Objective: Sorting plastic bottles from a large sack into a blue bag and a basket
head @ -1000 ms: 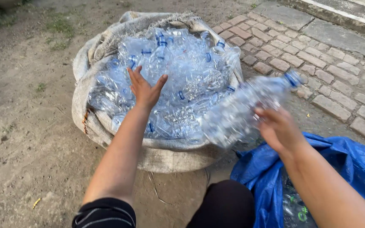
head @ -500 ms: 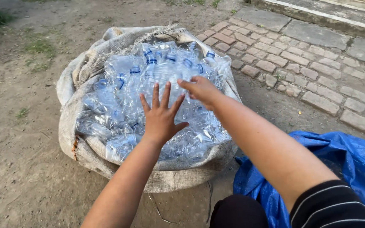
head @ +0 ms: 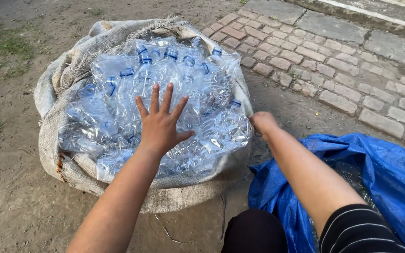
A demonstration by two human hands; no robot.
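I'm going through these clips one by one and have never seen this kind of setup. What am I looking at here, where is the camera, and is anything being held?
There is no machine: a person works with two bare hands, and the single camera sits on their head, looking down at the ground in front of them. On the dirt stands an open burlap sack heaped with crushed clear plastic bottles with blue caps. The left hand lies flat on the pile, fingers spread. The right hand is beside the sack's right rim; it is blurred, with no bottle seen in it. By the right arm lies a blue tarp bag. Brick paving runs behind.
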